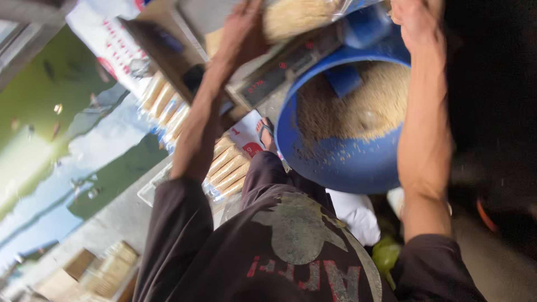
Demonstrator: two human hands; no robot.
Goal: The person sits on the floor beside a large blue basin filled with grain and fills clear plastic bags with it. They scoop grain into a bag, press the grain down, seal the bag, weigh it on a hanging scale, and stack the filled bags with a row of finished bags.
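Note:
My left hand (243,28) grips the left end of a clear plastic bag of pale grain (296,15) at the top of the view. My right hand (415,21) is closed at the bag's right end, partly cut off by the frame edge. The bag hangs just above a grey weighing scale (291,70) with a red lit display. Beside the scale, between my forearms, a big blue basin (335,168) holds loose grain and a blue scoop (344,79). The picture is blurred.
Rows of filled clear packets lie left of the basin, one row (225,168) near my left forearm and another row (162,103) farther left. A sandalled foot (267,134) rests by the basin. White cloth (355,215) lies below it. Cardboard boxes (95,271) stand at the lower left.

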